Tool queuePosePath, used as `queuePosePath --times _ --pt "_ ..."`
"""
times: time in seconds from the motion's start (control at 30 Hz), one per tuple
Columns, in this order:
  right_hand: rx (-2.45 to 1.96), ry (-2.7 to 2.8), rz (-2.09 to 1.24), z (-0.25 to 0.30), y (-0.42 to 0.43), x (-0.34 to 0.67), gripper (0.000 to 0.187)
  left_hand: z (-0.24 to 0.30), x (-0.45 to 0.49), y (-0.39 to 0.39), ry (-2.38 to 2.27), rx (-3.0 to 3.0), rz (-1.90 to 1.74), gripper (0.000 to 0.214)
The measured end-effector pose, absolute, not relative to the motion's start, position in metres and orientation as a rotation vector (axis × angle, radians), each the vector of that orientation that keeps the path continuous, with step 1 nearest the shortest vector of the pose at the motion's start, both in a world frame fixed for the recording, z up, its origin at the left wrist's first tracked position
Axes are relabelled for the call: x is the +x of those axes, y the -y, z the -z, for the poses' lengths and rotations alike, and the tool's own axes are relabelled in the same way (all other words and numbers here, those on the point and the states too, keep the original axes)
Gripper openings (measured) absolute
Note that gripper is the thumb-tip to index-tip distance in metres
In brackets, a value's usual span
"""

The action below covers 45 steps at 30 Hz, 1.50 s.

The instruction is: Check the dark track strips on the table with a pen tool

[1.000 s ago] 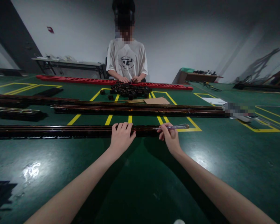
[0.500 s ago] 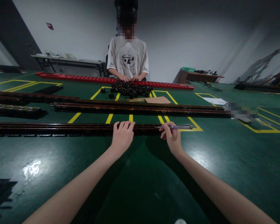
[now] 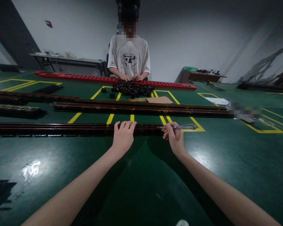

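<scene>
A long dark rail [image 3: 61, 129] with thin reddish lines along it lies across the near part of the green table. My left hand [image 3: 123, 137] grips it near its right part, fingers curled over the top; the thumb is hidden. At the rail's right end, my right hand [image 3: 175, 138] is closed around a slim screwdriver [image 3: 188, 127] with a clear handle. Its thin shaft points left against the rail, and the handle's back end sticks out to the right. The very tip is too small to make out.
Beyond lies a bundle of similar rails [image 3: 141, 110], with a cardboard piece [image 3: 159, 100] and a pile of small black parts [image 3: 132, 89] behind. A co-worker [image 3: 129, 59] handles parts by a long red slotted rail [image 3: 85, 77]. More dark bars [image 3: 14, 110] lie left.
My hands stay almost in place, the right still holding the screwdriver at the rail's end. The view shifts very slightly. The co-worker's hands move a little.
</scene>
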State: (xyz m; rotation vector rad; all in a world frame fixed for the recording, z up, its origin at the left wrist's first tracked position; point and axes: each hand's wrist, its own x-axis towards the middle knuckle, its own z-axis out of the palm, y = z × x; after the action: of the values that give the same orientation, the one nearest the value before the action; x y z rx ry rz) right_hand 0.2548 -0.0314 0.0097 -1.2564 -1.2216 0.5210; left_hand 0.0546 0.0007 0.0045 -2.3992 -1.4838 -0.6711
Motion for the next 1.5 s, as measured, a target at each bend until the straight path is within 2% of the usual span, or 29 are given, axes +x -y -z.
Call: queuePosePath --times 1.5 --pt "-1.259 0.977 -0.543 -0.0104 0.0307 0.2579 0.015 -0.0052 0.0507 -0.0029 1.521 -2.454 0.668 0.042"
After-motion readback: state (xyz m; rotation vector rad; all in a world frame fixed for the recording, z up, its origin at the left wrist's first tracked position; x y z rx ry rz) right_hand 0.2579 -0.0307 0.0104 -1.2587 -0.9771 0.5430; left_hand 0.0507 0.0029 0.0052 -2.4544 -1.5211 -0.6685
